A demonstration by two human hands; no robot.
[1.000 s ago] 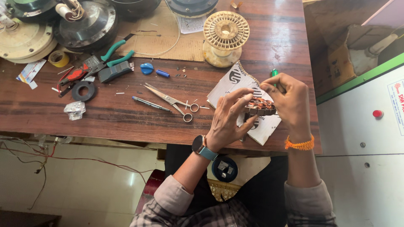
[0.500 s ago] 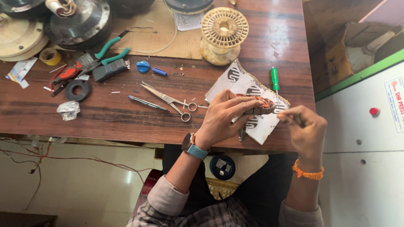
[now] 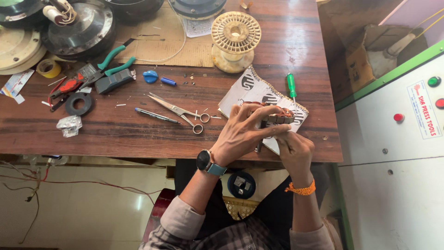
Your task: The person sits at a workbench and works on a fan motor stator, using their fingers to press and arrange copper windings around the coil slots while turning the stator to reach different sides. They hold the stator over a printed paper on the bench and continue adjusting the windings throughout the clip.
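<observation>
My left hand (image 3: pixel 243 132), with a wristwatch, grips a small round stator (image 3: pixel 279 115) with copper winding over the table's front edge. My right hand (image 3: pixel 293 149), with an orange thread at the wrist, comes up from below, its fingers pinched on the stator's lower side. A thin dark rod (image 3: pixel 258 142) hangs down between the two hands; what holds it is hidden. Under the hands lies a white sheet with black patterns (image 3: pixel 245 88). A green-handled screwdriver (image 3: pixel 291 85) lies just beyond the stator.
On the wooden table (image 3: pixel 115 134) lie scissors (image 3: pixel 178 111), a pen (image 3: pixel 155 115), green-handled pliers (image 3: pixel 111 62), black tape (image 3: pixel 78 103), yellow tape (image 3: pixel 47 68) and an empty cream spool (image 3: pixel 236 39). Motor housings (image 3: pixel 78 28) stand at the back left. A white machine cabinet (image 3: pixel 393 153) stands to the right.
My right hand swung out to the right away from the stator, then came back under it. My left hand kept hold of the stator throughout.
</observation>
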